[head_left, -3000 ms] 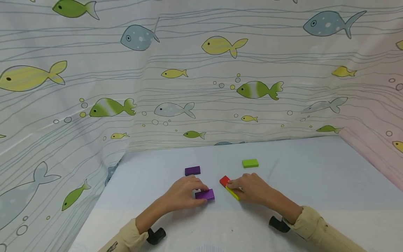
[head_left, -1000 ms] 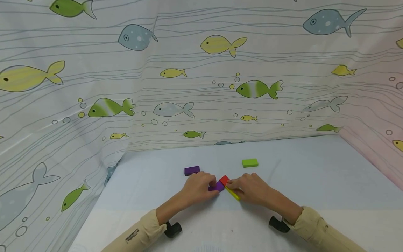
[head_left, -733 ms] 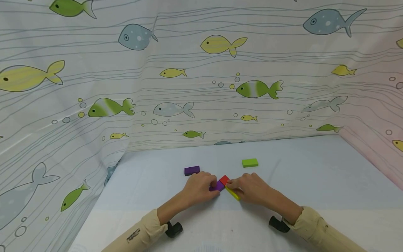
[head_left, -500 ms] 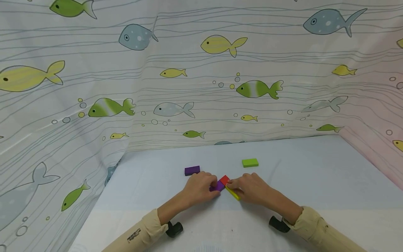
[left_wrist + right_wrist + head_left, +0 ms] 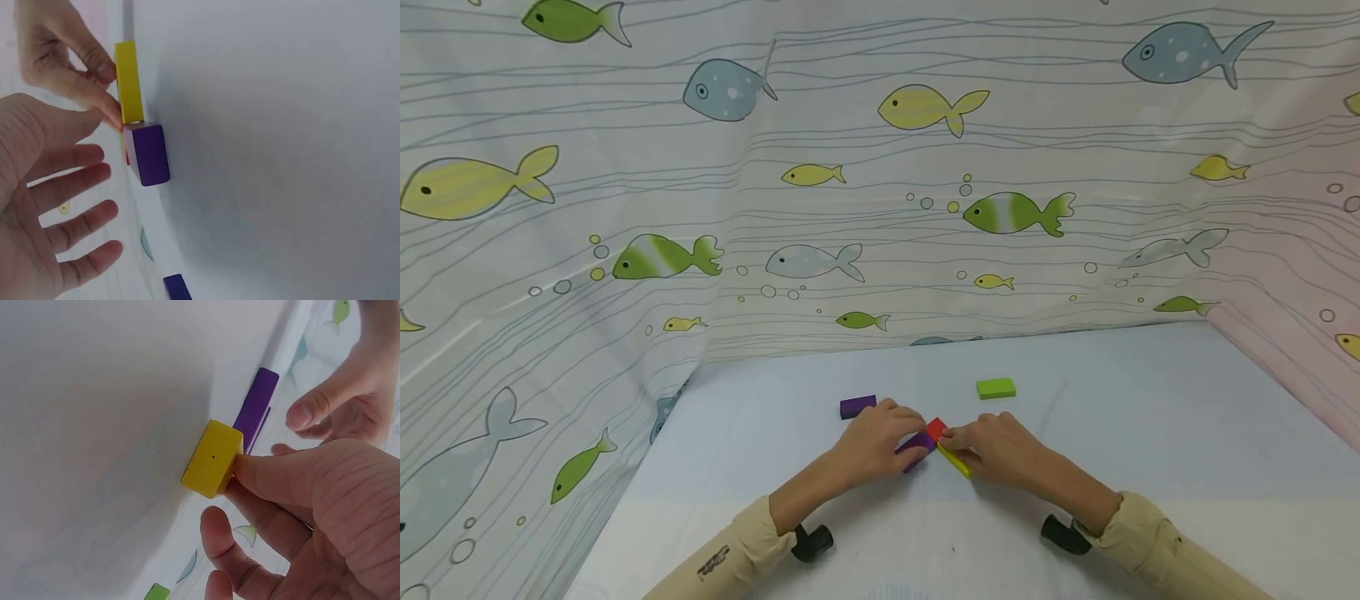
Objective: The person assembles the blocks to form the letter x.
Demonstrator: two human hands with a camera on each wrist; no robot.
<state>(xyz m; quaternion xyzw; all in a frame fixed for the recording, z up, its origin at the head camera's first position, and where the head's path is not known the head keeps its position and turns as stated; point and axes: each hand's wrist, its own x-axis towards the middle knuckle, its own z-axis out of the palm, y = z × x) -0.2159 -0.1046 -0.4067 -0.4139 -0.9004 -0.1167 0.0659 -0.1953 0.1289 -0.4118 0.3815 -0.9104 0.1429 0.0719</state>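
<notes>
My left hand (image 5: pixel 874 446) hovers around a purple block (image 5: pixel 923 441), fingers spread. In the left wrist view, its fingers stand apart from the purple block (image 5: pixel 150 155). My right hand (image 5: pixel 1003 450) pinches a yellow block (image 5: pixel 955 460) between thumb and forefinger, plain in the right wrist view on the yellow block (image 5: pixel 214 459). One end of the purple block meets the corner where the yellow block and a red block (image 5: pixel 936 428) come together. Most of the red block is hidden in both wrist views.
A dark purple block (image 5: pixel 857 407) lies behind my left hand, and a light green block (image 5: pixel 996 388) lies beyond my right. The white table (image 5: pixel 1150 400) runs back to a fish-patterned curtain (image 5: pixel 850 217). Black wrist cameras hang under both wrists.
Over three seconds my left hand moved the purple block right and turned it against the red and yellow blocks. Since half a second ago its fingers have loosened from it. My right hand stayed put.
</notes>
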